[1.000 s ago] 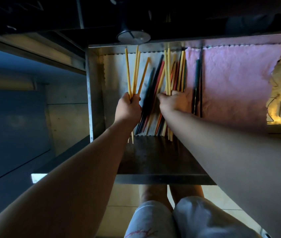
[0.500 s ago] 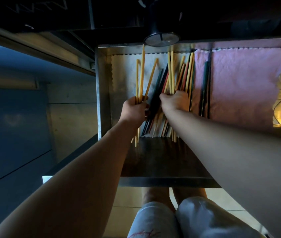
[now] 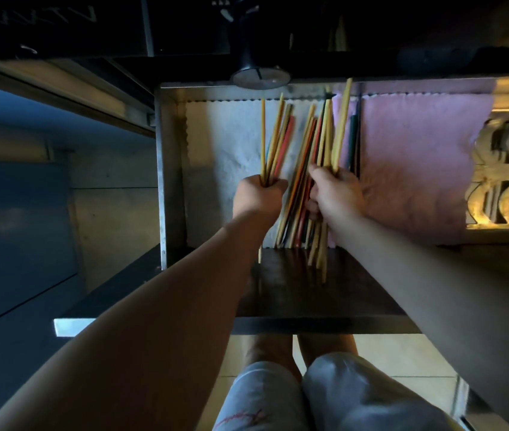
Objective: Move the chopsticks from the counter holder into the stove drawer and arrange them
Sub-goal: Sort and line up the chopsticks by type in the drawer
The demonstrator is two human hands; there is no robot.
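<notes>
An open metal stove drawer (image 3: 169, 181) is lined with a white cloth (image 3: 222, 144) on the left and a pink cloth (image 3: 418, 157) on the right. My left hand (image 3: 259, 197) grips a bunch of chopsticks (image 3: 275, 141), yellow, wooden and one red, fanned upward over the white cloth. My right hand (image 3: 335, 194) grips a larger mixed bundle of chopsticks (image 3: 328, 135), their tips reaching the drawer's back edge and their lower ends sticking out over the dark front part. A pair of dark chopsticks (image 3: 355, 138) lies on the pink cloth beside the right hand.
A black stove knob (image 3: 259, 76) juts out above the drawer's back edge. The dark drawer front panel (image 3: 324, 306) lies toward me. A cabinet face (image 3: 44, 213) stands at the left, a carved pale object (image 3: 508, 181) at the right. My knees (image 3: 324, 396) are below over tiled floor.
My left hand has gathered more chopsticks, now including a red one, and lifted them. My right hand has closed round the main bundle and raised it, with tips reaching higher.
</notes>
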